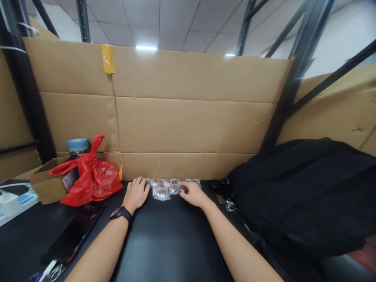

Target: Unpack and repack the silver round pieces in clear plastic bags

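Note:
Several small clear plastic packets [161, 193] with red spots lie in a cluster at the back of the black table, against the cardboard. My left hand [136, 193] rests palm down at their left end, its fingers a little apart and holding nothing. At the right part of the cluster, my right hand [192, 194] has its fingers bent together on a small dark brown item [184, 189]. What that item is cannot be made out. A dark watch [121, 213] is on my left wrist.
A red plastic bag [94, 178], a cardboard box [48, 186] and a blue-lidded jar [78, 145] stand at the left. A phone [75, 233] and a power strip [28, 199] lie nearer. A black bag [302, 196] fills the right side. Cardboard [188, 125] walls the back.

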The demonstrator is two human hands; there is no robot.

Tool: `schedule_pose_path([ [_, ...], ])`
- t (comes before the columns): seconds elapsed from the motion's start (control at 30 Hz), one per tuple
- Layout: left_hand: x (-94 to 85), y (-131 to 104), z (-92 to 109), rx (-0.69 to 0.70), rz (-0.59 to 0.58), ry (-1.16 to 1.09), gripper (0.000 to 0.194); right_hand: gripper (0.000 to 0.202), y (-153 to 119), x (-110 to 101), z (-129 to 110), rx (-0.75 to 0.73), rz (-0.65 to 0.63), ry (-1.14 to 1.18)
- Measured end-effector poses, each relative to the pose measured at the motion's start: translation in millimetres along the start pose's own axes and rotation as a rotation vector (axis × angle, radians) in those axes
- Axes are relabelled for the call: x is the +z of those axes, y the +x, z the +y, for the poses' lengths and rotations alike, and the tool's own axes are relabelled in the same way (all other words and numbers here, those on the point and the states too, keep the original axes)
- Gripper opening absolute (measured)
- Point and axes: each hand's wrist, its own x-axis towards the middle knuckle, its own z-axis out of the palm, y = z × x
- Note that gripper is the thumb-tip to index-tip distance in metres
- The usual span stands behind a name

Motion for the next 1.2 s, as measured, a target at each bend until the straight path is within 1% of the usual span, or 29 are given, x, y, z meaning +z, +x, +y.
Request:
schedule_pose_path([
  [0.13,-1.9,-2.1,-3.6,0.019,0.045,-0.135,0.019,0.024,-0.1,-2.2,5.7,0.064,0.106,0.120],
  [0.23,2.2,-1.0,-10.1,0.009,0.088,-0.247,0.016,0.022,-2.8,-6.8,11.2,0.127,0.192,0.249],
  [0.33,8.1,1.4,-16.1,0.016,0.115,-0.352,0.015,0.023,-6.0,-15.7,13.0,0.144,0.235,0.354],
  [0.47,9.8,1.9,-18.4,0.020,0.148,-0.437,0.015,0.028,-8.9,-32.1,7.8,0.140,0.285,0.384],
  [0.53,7.4,0.9,-16.0,0.029,0.152,-0.440,0.015,0.028,-10.2,-40.8,2.3,0.102,0.275,0.339],
  [0.63,1.7,-1.3,-8.2,0.059,0.132,-0.393,0.015,0.024,-12.3,-51.5,-6.8,0.017,0.215,0.210],
  [0.7,-2.7,-3.0,-1.4,0.073,0.114,-0.350,0.015,0.024,-13.5,-55.3,-11.5,0.011,0.243,0.193],
  [0.8,-10.6,-5.6,9.3,0.098,0.085,-0.293,0.017,0.025,-14.3,-56.1,-14.6,0.036,0.347,0.263],
  [0.87,-17.4,-7.1,17.0,0.129,0.071,-0.262,0.022,0.027,-13.5,-54.3,-14.7,0.061,0.445,0.300],
  [0.93,-25.1,-8.7,25.9,0.185,0.065,-0.235,0.027,0.029,-11.7,-51.1,-14.9,0.094,0.576,0.350],
  [0.97,-28.9,-9.7,31.0,0.224,0.068,-0.221,0.031,0.030,-10.6,-48.9,-15.5,0.105,0.621,0.385],
  [1.0,-32.3,-10.8,36.6,0.269,0.073,-0.206,0.036,0.030,-9.4,-46.3,-16.4,0.114,0.639,0.431],
  [1.03,-35.1,-12.1,42.4,0.316,0.081,-0.188,0.042,0.031,-8.2,-43.2,-17.8,0.121,0.632,0.482],
  [1.1,-38.6,-15.1,54.2,0.415,0.099,-0.141,0.051,0.031,-6.1,-36.3,-21.9,0.136,0.573,0.587],
  [1.13,-39.1,-16.6,59.8,0.465,0.108,-0.113,0.052,0.031,-5.3,-32.8,-24.5,0.141,0.537,0.634],
  [1.2,-38.0,-19.3,69.1,0.546,0.143,-0.063,0.049,0.031,-4.5,-26.7,-30.6,0.130,0.477,0.700],
])
